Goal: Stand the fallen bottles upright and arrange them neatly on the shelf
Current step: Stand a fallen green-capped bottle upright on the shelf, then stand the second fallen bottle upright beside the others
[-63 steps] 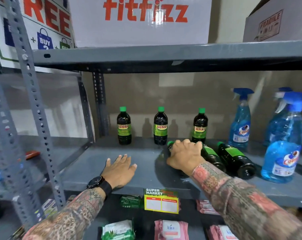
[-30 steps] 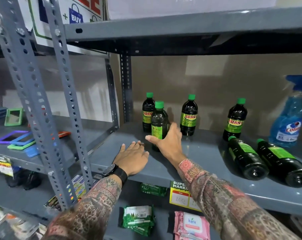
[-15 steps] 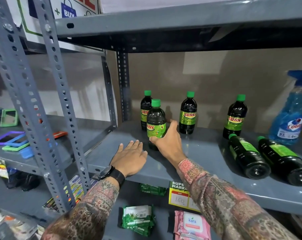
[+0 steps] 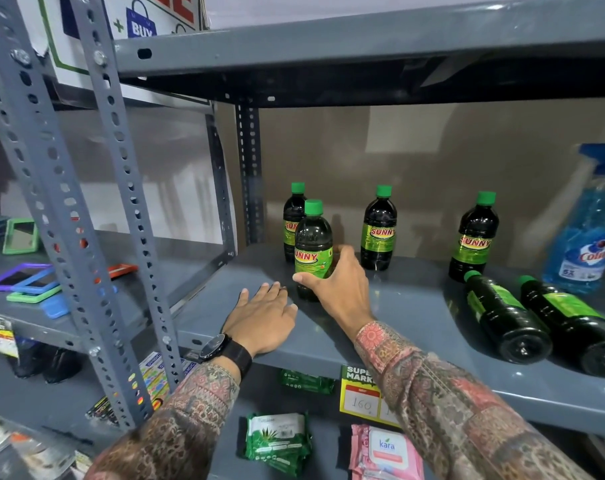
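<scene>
Hands at the shelf (image 4: 415,317) front: left hand (image 4: 263,320) lies flat, fingers spread, on the grey board; right hand (image 4: 339,289) wraps an upright green-capped bottle (image 4: 313,244) just beyond it. Right of them, two bottles (image 4: 505,317) lie on their sides. Farther back, three bottles (image 4: 379,230) stand upright beside a blue spray bottle (image 4: 585,244).
</scene>
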`<action>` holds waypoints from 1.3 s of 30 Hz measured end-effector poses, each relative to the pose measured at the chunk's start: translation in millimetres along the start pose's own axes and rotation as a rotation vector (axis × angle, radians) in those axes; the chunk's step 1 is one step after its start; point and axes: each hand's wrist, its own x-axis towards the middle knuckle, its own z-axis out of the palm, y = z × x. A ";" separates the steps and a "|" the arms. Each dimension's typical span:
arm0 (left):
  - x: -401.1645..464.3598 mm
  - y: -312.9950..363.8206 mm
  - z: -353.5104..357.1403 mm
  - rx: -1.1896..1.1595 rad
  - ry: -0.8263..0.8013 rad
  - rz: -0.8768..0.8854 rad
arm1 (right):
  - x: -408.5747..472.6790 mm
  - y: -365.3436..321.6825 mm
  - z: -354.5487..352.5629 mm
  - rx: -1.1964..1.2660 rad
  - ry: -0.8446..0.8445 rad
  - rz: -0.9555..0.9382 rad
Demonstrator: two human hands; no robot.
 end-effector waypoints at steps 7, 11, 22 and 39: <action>-0.1 0.3 -0.6 0.011 -0.012 -0.003 | 1.0 0.5 2.1 0.124 -0.112 0.006; -1.3 0.0 0.1 0.012 -0.006 0.000 | 1.6 2.2 4.5 0.144 -0.150 0.009; -38.4 46.7 0.8 0.002 -0.005 0.132 | -10.5 1.9 -27.8 0.154 -0.210 0.010; -7.9 99.2 22.3 -0.010 -0.019 0.230 | -10.7 54.0 -187.2 -1.100 -0.063 0.374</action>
